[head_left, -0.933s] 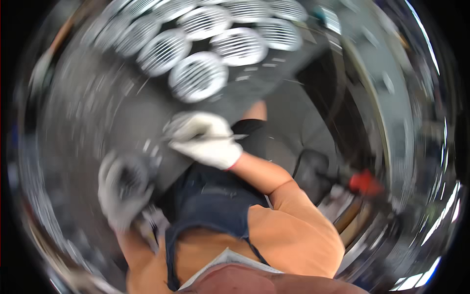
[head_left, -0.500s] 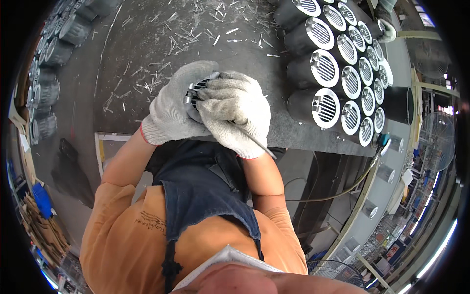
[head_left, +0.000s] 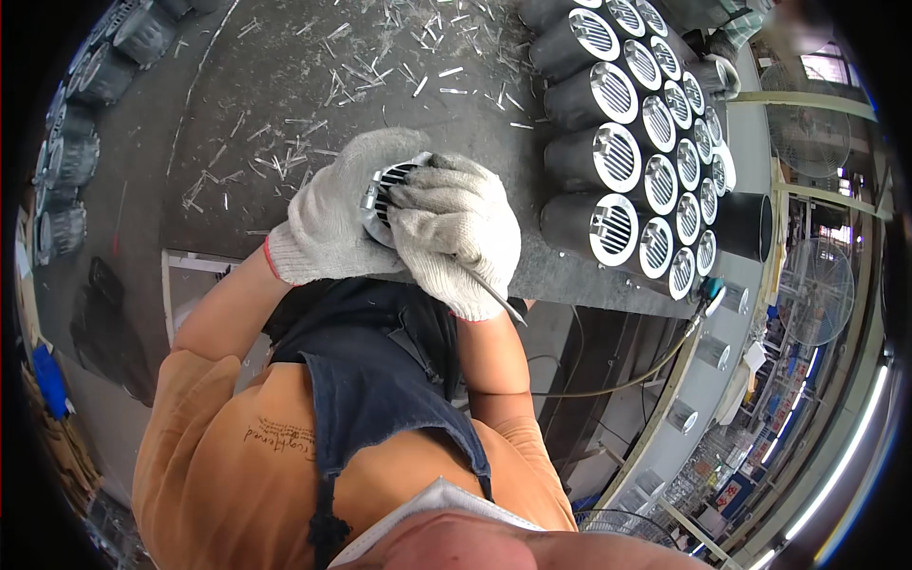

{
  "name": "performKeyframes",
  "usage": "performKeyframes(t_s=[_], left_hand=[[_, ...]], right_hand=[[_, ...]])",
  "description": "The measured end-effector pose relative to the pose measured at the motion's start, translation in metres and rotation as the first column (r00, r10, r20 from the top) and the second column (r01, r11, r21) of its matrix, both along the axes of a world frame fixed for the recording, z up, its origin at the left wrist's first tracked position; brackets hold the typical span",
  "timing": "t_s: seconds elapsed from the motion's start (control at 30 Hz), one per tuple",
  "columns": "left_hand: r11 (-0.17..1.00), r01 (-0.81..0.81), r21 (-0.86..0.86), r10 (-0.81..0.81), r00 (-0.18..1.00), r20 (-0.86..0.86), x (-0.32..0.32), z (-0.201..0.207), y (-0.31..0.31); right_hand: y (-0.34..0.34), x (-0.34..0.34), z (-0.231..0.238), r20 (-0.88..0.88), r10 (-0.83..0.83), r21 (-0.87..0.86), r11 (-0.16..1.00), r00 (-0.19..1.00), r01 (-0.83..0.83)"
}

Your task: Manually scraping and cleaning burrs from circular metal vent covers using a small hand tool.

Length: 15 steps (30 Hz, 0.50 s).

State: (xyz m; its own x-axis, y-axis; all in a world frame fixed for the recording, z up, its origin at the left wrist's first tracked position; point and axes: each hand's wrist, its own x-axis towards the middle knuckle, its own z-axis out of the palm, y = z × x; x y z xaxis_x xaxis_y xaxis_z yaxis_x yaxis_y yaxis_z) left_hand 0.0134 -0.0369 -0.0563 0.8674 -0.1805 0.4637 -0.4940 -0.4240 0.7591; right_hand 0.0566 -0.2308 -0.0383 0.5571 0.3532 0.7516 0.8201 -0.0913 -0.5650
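"How many things are in hand?"

"Two. The left hand [head_left: 328, 209] is wrapped around one round slotted piece [head_left: 371, 211]; the right hand [head_left: 465, 223] clasps one thin rod [head_left: 496, 293] and lies over that piece, so both hands are together."

"Where exactly?"

"By the near edge of the dark table [head_left: 521, 176]."

"And the grille-faced cylinders [head_left: 661, 185]?"

"At least twenty, to the right; a strip of tabletop separates them from the right hand."

"Room elsewhere?"

"Beyond the hands, a wide flat stretch with scattered metal slivers [head_left: 421, 86], too many to count."
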Motion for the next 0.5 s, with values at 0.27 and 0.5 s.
performKeyframes(t_s=[0.27,0.5], left_hand=[[0.998,0.031,-0.047,-0.028,0.998,0.063,0.005,-0.006,0.002],[0.998,0.048,0.026,-0.050,0.997,0.065,0.004,-0.008,0.008]], right_hand=[[-0.003,0.004,0.016,-0.057,0.062,-0.062,0.996,0.996,-0.065],[-0.013,0.004,0.014,-0.159,0.182,-0.034,0.981,0.970,-0.189]])
